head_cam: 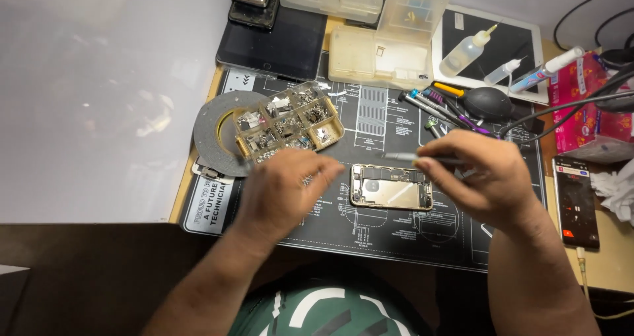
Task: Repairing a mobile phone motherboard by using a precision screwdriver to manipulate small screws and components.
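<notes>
Your right hand (pixel 485 177) with fingers clamped on a grey screwdriver (pixel 403 156) above the opened phone (pixel 391 187) on the dark work mat (pixel 396 237), your left hand (pixel 284 191) blurred beside the phone, fingers' state unclear, just below the compartmented parts box (pixel 288 121), table (pixel 614 263) cluttered with tools.

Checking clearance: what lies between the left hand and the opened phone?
Head view: only bare black work mat separates the left hand from the opened phone. The parts tray sits behind that gap.
</notes>
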